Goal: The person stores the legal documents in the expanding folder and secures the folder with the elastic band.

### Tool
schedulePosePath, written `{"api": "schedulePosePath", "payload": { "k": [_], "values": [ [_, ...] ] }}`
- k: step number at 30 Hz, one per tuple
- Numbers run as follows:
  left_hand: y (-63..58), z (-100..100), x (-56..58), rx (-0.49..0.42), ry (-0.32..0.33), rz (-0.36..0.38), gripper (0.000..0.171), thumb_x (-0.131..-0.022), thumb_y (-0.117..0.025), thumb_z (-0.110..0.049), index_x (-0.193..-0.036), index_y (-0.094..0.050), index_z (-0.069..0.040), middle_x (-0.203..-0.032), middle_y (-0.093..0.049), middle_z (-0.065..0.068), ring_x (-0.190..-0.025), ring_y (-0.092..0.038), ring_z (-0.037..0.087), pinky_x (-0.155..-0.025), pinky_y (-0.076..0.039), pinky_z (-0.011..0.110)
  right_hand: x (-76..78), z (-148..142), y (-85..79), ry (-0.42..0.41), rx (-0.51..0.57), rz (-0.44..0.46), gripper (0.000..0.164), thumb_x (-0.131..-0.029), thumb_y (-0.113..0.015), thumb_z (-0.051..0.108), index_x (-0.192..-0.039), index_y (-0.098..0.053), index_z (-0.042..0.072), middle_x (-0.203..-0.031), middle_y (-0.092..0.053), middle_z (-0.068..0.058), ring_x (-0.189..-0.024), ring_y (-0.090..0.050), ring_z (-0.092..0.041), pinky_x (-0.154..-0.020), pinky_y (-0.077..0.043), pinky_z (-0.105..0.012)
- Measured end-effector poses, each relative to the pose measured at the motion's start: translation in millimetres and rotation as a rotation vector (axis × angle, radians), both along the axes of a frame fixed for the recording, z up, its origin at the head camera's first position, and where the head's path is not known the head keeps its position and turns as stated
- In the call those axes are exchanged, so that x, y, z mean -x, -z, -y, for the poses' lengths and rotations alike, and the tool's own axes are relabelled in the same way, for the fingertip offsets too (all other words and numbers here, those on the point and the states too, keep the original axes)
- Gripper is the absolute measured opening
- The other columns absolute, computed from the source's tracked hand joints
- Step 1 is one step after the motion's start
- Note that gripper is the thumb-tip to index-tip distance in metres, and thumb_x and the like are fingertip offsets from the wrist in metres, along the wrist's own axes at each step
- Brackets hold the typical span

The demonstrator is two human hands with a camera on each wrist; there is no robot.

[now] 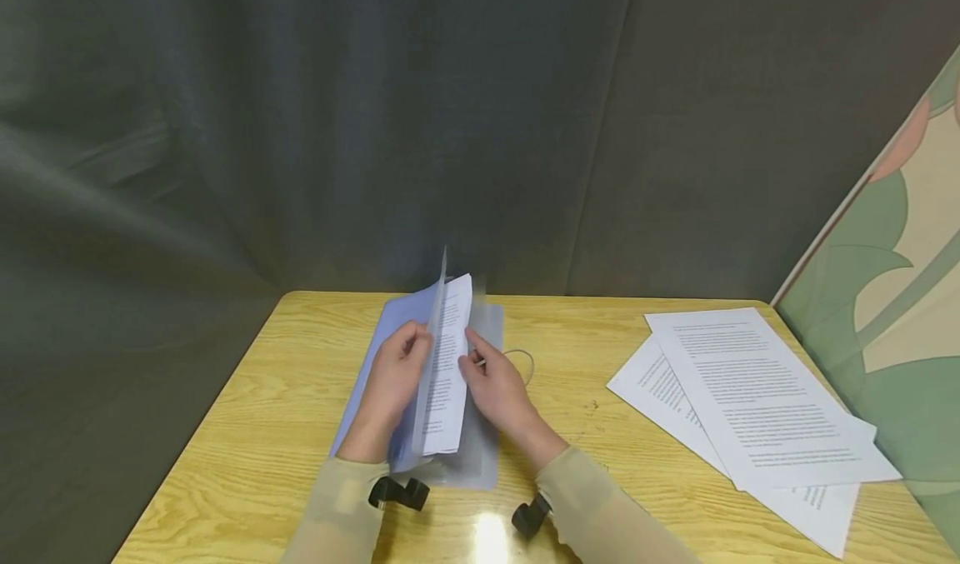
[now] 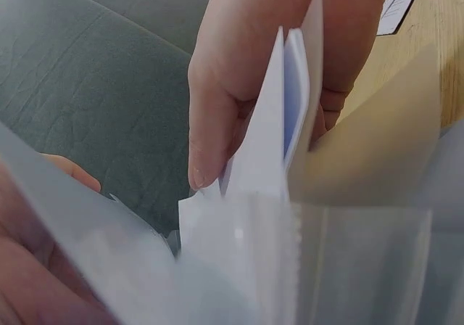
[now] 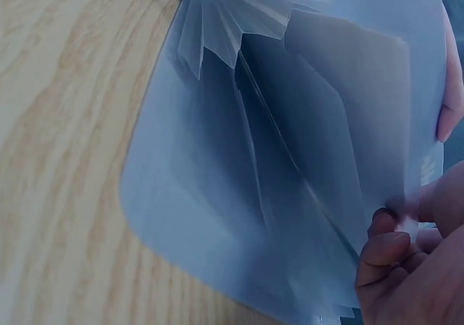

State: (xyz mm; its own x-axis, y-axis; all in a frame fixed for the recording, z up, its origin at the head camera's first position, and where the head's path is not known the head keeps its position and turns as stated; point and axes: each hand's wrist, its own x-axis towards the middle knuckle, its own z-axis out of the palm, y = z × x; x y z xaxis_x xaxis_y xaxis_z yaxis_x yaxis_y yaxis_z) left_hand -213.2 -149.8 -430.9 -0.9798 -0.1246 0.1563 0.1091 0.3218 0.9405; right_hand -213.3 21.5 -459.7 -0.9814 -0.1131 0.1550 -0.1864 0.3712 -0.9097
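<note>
A translucent blue expanding file folder stands partly opened on the table, its pleated pockets fanned out in the right wrist view. Folded into it are white printed sheets, raised in a narrow stack. My left hand pinches a clear upright divider left of the sheets. On the other side, my right hand grips the sheets and a pocket edge between thumb and curled fingers. The left wrist view shows the right thumb against the paper's edge.
More printed sheets lie overlapping at the table's right side. A thin elastic cord loops out beside the folder. A dark curtain hangs behind the wooden table, and a patterned cloth borders the right.
</note>
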Motion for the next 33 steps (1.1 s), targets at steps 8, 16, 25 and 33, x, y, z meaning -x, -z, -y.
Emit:
{"api": "schedulePosePath", "payload": {
  "k": [8, 16, 25, 33],
  "values": [
    [-2.1, 1, -0.8, -0.001, -0.007, -0.008, 0.019, -0.108, -0.058, -0.018, -0.093, -0.065, -0.008, -0.125, -0.076, 0.011, -0.083, -0.057, 0.024, -0.069, -0.044, 0.033, -1.4, 0, -2.1, 0.003, -0.008, 0.012, 0.052, -0.111, -0.063, 0.016, -0.162, -0.054, 0.006, -0.108, -0.067, -0.004, -0.081, -0.057, -0.014, -0.072, -0.049, -0.029],
    [-1.2, 3, -1.2, 0.0, -0.006, -0.007, 0.023, -0.111, -0.056, -0.019, -0.09, -0.06, -0.011, -0.089, -0.062, 0.009, -0.076, -0.052, 0.024, -0.065, -0.041, 0.033, -3.1, -3, -4.8, 0.01, -0.048, 0.003, 0.056, -0.112, -0.063, 0.018, -0.165, -0.048, 0.006, -0.11, -0.066, -0.005, -0.089, -0.059, -0.017, -0.079, -0.052, -0.033],
    [-2.2, 5, -1.4, 0.0, -0.015, -0.007, 0.021, -0.11, -0.057, -0.018, -0.09, -0.059, -0.011, -0.081, -0.053, 0.006, -0.072, -0.049, 0.023, -0.062, -0.038, 0.032, -6.5, -14, -12.0, 0.055, -0.093, -0.102, 0.054, -0.111, -0.065, 0.015, -0.162, -0.053, 0.005, -0.111, -0.067, -0.006, -0.098, -0.063, -0.021, -0.088, -0.054, -0.04],
    [-1.5, 6, -1.2, 0.002, -0.009, -0.004, 0.021, -0.11, -0.057, -0.019, -0.091, -0.06, -0.01, -0.081, -0.053, 0.005, -0.071, -0.049, 0.023, -0.061, -0.037, 0.032, -10.4, -40, -19.6, 0.086, -0.165, -0.136, 0.062, -0.111, -0.068, 0.023, -0.166, -0.047, 0.006, -0.115, -0.066, -0.002, -0.104, -0.064, -0.02, -0.087, -0.054, -0.039]
  ]
}}
